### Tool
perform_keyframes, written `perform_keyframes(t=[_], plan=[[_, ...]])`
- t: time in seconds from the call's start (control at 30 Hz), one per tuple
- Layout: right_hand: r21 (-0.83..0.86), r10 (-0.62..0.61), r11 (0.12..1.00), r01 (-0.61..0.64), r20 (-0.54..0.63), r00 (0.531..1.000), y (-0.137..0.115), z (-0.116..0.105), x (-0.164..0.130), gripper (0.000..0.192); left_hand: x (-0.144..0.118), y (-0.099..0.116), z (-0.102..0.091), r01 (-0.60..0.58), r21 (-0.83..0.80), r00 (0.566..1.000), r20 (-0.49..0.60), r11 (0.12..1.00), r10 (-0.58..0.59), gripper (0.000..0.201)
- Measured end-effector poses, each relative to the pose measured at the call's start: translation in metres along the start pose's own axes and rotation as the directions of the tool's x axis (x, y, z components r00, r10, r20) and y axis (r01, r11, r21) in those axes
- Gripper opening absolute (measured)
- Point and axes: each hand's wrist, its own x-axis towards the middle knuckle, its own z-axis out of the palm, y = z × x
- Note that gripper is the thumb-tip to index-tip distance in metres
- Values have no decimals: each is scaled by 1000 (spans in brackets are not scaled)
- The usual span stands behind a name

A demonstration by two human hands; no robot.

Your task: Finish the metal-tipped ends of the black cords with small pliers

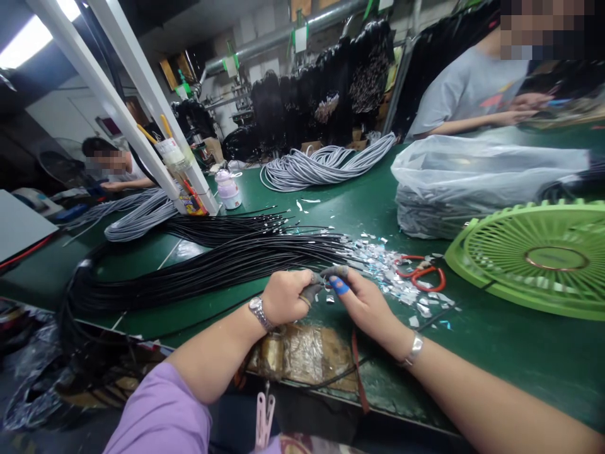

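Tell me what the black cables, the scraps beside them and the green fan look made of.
Black cables: likely plastic or rubber sheathing; smooth, with soft highlights along the strands.
Scraps: apparently foil or film; some glint silvery, others look white or blue.
Green fan: probably moulded plastic; evenly coloured thin ribs with a slight sheen.

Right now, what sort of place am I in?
Probably a cable workshop or small factory: a long bundle of black cables lies on the green worktable, with a loop of grey cables farther back and small scraps scattered nearby.
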Motion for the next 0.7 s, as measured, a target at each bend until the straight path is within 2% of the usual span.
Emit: perform_keyframes(t=[0.1,0.2,0.3,0.4,0.53,0.7], plan=[[139,99,985,-98,3,995,-1,-2,1,38,2,0,-1,120,-172,993,40,978,-115,20],[240,90,966,-97,38,995,-2,-3,1,35,5,-1,0,239,-355,971,108,904,-214,21],[260,98,960,-105,38,994,1,-1,2,37,7,-1,3,317,-484,948,173,816,-266,19],[254,152,955,-153,25,988,5,1,3,36,7,-1,5,357,-533,934,200,767,-295,19],[257,159,954,-156,11,987,5,0,4,34,8,1,3,412,-562,911,236,718,-338,23],[291,163,944,-157,2,987,2,0,4,31,10,1,1,514,-582,858,337,631,-388,27]])
